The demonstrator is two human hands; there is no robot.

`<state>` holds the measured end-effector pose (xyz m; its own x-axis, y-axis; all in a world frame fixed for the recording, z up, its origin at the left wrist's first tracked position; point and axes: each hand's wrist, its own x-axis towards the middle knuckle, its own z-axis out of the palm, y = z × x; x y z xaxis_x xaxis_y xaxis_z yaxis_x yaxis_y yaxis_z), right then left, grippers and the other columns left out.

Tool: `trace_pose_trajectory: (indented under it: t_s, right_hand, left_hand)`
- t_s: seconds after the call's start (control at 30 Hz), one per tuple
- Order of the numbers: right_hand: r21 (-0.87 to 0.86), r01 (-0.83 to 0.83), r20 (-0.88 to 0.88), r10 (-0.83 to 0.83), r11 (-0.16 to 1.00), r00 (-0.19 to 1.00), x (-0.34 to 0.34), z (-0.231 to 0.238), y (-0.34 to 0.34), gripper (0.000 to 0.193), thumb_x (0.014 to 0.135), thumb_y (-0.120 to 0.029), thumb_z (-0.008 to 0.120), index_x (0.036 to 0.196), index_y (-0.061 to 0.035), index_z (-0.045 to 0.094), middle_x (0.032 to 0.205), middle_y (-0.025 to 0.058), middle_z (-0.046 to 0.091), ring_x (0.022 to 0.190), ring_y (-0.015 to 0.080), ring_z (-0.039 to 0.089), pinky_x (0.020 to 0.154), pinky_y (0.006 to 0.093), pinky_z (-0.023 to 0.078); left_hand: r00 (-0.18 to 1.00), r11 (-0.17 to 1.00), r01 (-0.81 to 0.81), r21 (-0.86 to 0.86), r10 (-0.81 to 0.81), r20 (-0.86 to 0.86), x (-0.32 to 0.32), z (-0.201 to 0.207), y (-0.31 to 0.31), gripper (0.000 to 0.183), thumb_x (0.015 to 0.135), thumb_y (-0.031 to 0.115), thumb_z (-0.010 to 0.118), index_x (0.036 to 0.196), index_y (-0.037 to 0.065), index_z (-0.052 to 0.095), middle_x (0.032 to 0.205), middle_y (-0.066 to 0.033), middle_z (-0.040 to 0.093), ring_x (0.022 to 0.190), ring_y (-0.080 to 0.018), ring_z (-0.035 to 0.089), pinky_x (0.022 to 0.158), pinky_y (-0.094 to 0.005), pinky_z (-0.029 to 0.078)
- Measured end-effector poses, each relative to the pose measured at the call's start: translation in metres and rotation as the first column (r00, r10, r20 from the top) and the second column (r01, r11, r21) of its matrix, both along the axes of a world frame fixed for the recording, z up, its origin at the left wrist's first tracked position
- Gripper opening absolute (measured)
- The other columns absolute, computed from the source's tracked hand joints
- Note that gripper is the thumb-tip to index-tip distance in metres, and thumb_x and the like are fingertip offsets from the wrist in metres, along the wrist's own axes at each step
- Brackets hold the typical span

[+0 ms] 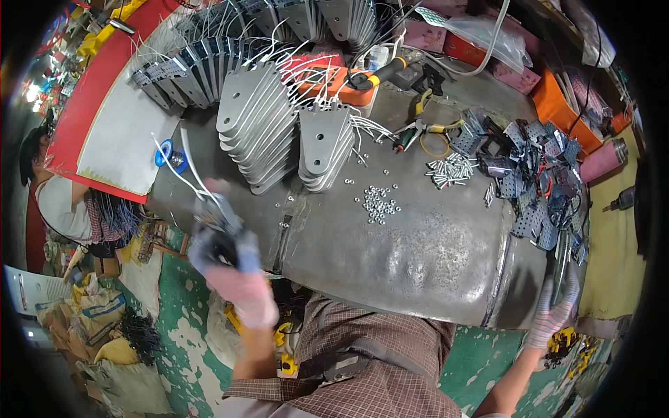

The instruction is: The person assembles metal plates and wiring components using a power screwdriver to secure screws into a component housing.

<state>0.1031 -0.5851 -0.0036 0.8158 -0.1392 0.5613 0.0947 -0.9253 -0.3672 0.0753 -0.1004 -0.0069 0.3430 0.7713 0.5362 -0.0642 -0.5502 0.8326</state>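
My left hand (233,265), in a pale glove and smeared by motion, is closed on a dark part with white wires (217,221) in front of the bench's left side. Over the bench's right front edge, my right hand (554,310) wears a striped glove. It is closed around a long metal tool like tweezers (560,265), whose tip reaches the heap of black perforated parts (540,171). Nearest the left hand on the bench are a blue spool (172,156) and a stack of grey metal plates (254,129). A smaller plate stack (324,146) stands beside it.
Loose nuts (378,205) and a pile of screws (451,169) lie mid-bench. Pliers (421,125), an orange box (327,82) and an orange bin (564,108) are farther back. Wired plates (188,73) line the back left. Another person (66,205) sits at far left.
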Motion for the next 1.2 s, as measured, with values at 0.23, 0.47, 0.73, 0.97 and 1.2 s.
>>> trace_pose_trajectory:
  t_s: [0.23,0.47,0.73,0.97,1.2]
  right_hand:
    - [0.145,-0.336,-0.065,0.348,0.931,0.935,-0.007,-0.003,0.116,0.039,0.077,-0.005,0.067,0.116,-0.0012,0.059,0.117,0.0180,0.056,0.107,0.0323,0.055,0.093,0.0388,0.044]
    - [0.198,-0.337,-0.077,0.358,0.920,0.931,-0.008,-0.017,0.142,0.033,0.071,-0.007,0.070,0.104,-0.0048,0.064,0.101,0.0126,0.062,0.093,0.0304,0.059,0.083,0.0395,0.047]
    - [0.244,-0.378,-0.036,0.398,0.893,0.917,-0.005,-0.023,0.134,0.025,0.072,-0.008,0.071,0.097,-0.0053,0.066,0.092,0.0101,0.064,0.083,0.0287,0.061,0.075,0.0389,0.048]
    - [0.117,-0.320,-0.082,0.330,0.940,0.940,0.053,-0.001,0.120,0.028,0.076,-0.017,0.070,0.102,-0.0097,0.065,0.103,0.0116,0.062,0.099,0.0315,0.057,0.088,0.0407,0.044]
    - [-0.327,-0.093,0.031,0.109,0.940,0.994,0.175,-0.017,0.131,0.022,0.070,-0.021,0.069,0.091,-0.0155,0.063,0.095,0.0055,0.062,0.099,0.0286,0.057,0.089,0.0452,0.039]
  left_hand:
    - [0.477,0.946,-0.048,0.320,0.303,-0.825,0.013,-0.024,0.086,0.051,0.075,0.036,0.076,0.114,0.010,0.054,0.109,-0.0129,0.062,0.106,-0.0305,0.055,0.091,-0.0394,0.045]
    - [0.860,0.877,0.375,0.300,-0.208,-0.466,0.075,0.034,-0.027,0.050,0.080,0.034,0.073,0.114,0.001,0.055,0.109,-0.0181,0.060,0.099,-0.0353,0.057,0.089,-0.0415,0.044]
    - [0.754,0.922,0.353,0.158,-0.181,-0.631,0.126,0.024,-0.034,0.036,0.083,0.017,0.069,0.111,0.003,0.052,0.103,-0.0157,0.062,0.093,-0.0294,0.059,0.086,-0.0380,0.045]
    - [0.599,0.526,0.780,-0.339,-0.784,0.164,0.014,0.033,-0.068,0.045,0.087,0.004,0.060,0.129,0.003,0.045,0.118,-0.0119,0.053,0.098,-0.0195,0.056,0.086,-0.0322,0.044]
    - [0.324,-0.661,0.489,-0.568,-0.467,0.823,0.002,0.003,-0.107,0.061,0.072,-0.001,0.072,0.127,0.018,0.052,0.115,-0.0054,0.054,0.094,-0.0208,0.057,0.083,-0.0400,0.046]
